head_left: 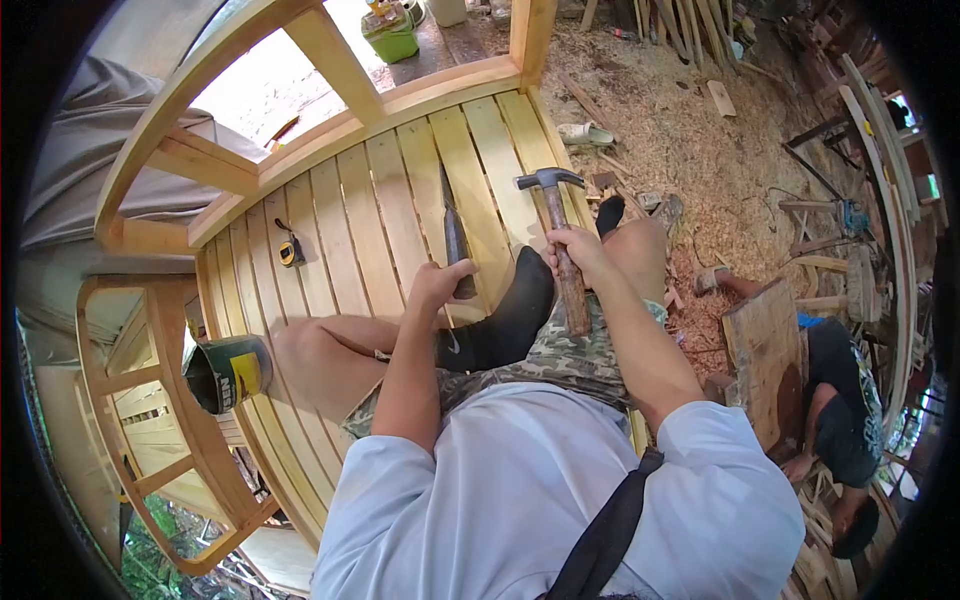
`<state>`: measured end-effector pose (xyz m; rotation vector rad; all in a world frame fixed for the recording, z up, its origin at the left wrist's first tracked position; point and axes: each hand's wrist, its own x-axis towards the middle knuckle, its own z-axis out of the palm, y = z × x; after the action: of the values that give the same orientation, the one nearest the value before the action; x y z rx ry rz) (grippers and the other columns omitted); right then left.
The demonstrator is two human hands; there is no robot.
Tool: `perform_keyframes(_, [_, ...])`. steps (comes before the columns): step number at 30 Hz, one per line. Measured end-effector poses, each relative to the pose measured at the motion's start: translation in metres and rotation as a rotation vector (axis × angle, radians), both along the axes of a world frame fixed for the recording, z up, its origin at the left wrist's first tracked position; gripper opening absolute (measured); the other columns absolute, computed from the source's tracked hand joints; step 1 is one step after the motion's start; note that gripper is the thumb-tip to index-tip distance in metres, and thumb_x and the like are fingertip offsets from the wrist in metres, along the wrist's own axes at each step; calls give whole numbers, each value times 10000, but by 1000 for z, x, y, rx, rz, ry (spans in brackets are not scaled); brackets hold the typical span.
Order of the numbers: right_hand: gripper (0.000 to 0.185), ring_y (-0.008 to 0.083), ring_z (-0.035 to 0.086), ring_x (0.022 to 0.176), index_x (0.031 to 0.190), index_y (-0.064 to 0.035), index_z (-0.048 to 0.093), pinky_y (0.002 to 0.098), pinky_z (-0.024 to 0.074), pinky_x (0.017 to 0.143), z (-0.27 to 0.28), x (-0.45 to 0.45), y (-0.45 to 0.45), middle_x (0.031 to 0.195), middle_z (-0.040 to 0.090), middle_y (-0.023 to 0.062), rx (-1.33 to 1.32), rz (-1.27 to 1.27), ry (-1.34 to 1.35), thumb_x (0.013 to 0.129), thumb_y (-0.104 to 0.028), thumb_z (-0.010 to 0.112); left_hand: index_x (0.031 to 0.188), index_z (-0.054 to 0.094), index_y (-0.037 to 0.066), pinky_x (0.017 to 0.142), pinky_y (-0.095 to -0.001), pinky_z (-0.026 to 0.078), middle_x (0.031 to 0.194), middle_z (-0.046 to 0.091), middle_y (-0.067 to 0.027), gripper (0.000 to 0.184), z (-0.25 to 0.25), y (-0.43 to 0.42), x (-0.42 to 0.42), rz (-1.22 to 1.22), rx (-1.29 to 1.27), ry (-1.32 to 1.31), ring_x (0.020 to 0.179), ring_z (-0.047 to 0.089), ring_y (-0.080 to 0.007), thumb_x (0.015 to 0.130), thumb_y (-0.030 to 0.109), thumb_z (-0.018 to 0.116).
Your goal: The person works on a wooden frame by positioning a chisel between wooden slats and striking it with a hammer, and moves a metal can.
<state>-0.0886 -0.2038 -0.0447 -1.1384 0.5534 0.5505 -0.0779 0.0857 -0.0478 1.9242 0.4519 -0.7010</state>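
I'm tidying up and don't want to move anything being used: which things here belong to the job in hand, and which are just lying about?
In use, it seems:
- hammer, in the right hand
- dark tool, in the left hand
- slats underneath

Apparently lying about:
- tape measure, untouched
- shoe
- green tub
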Motion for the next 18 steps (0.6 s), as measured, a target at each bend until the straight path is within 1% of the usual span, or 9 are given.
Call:
perform_keyframes(1, [130,164,581,559,946,-39,522,329,494,490,-2,-1,-1,692,590,68,9,10,-8,939,-157,575,838,716,-125,639,-338,547,754,710,-163,584,5,0,0,1,-4,-4,705,701,-216,673,434,763])
perform_keyframes(3, [132,164,583,563,955,-39,521,332,498,493,-6,-1,2,697,593,68,14,-12,-16,939,-158,574,841,714,-131,652,-343,547,759,711,-167,612,12,0,1,-50,118,20,708,700,-221,665,453,761])
perform_keyframes(7, [144,165,589,574,986,-46,525,335,509,501,-5,-4,7,727,603,70,-56,-49,-13,940,-172,578,857,715,-133,678,-346,545,757,715,-157,634,17,-2,0,-38,121,1,703,698,-238,658,467,767])
perform_keyframes(8, [144,165,589,574,986,-46,525,335,509,501,-3,-6,9,727,603,70,-59,-46,-14,940,-172,578,873,716,-133,693,-346,543,802,721,-165,651,20,-2,0,-54,85,41,737,701,-239,660,481,763])
perform_keyframes(10, [158,161,594,585,1028,-62,524,330,510,502,1,-9,11,755,612,69,154,-135,47,952,-190,579,888,716,-132,709,-346,541,847,726,-173,668,18,0,2,-63,46,78,770,704,-241,663,494,759])
perform_keyframes(12, [166,155,589,584,1047,-70,522,328,507,500,14,-14,13,750,602,64,236,-159,80,957,-196,582,975,697,-131,655,-350,493,879,698,-160,696,8,3,7,-153,173,105,755,649,-238,695,506,733])
perform_keyframes(14, [175,148,584,583,1065,-77,520,326,504,498,20,-20,15,746,592,59,313,-179,121,961,-203,585,987,692,-126,659,-355,497,880,694,-155,694,6,2,5,-137,137,81,752,644,-237,708,509,722])
perform_keyframes(16, [192,137,571,580,1098,-83,510,317,496,491,15,-25,18,719,556,46,535,-202,123,965,-197,590,999,687,-122,662,-360,500,881,690,-150,692,9,-1,2,-121,103,57,749,638,-236,722,512,710])
perform_keyframes(18, [206,135,561,568,1107,-79,505,314,492,485,13,-30,26,711,543,44,469,-191,104,953,-178,600,1108,646,-133,757,-351,525,954,700,-174,702,9,-2,1,-84,-76,132,866,672,-246,737,459,717])
